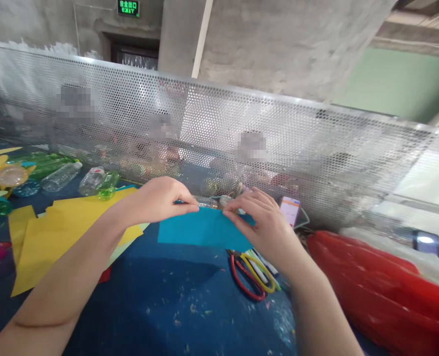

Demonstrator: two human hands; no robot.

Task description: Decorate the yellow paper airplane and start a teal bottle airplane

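Note:
A blue-green sheet of paper (pixel 200 228) is held just above the dark blue table (pixel 160 301). My left hand (pixel 160 200) pinches its upper left edge with fingers closed. My right hand (pixel 260 220) pinches its upper right edge, thumb under and fingers on top. The sheet stretches between both hands.
Yellow paper sheets (pixel 56 230) lie at the left, with clear plastic bottles (pixel 62 176) behind them. Red and yellow scissors (pixel 251 277) lie under my right wrist. A phone (pixel 290 208) leans by the perforated metal screen (pixel 219 128). A red plastic bag (pixel 378 287) fills the right.

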